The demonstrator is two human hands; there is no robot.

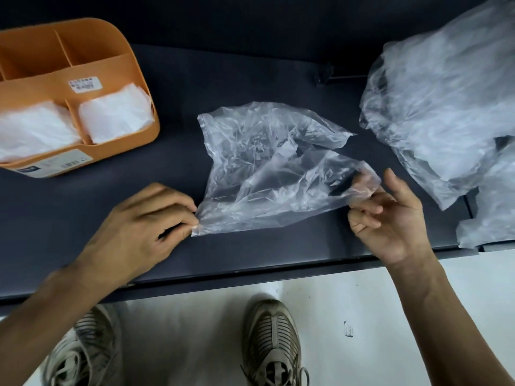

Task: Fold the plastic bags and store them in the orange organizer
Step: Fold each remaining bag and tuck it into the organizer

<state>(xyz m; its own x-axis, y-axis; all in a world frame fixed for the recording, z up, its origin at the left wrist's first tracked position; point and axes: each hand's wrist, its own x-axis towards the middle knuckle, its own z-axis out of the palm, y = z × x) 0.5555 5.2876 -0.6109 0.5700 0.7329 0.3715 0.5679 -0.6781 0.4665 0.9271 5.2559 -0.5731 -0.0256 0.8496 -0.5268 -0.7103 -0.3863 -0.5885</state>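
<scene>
The left hand (145, 218) lies palm down, knuckles up, its forearm running off toward 7 o'clock. Its fingers curl inward and the fingertips (192, 218) pinch together at the hand's 3 o'clock side. The right hand (390, 215) is turned palm up and tilted, thumb pointing toward 12 o'clock, fingers loosely bent toward 9 o'clock with their tips pinching. Its forearm runs off toward 5 o'clock. Both forearms are bare.

Crumpled clear bag (267, 165) right of orange organizer (106, 68).

Bare table (172, 87) between organizer (133, 79) and bag pile (434, 101).
</scene>
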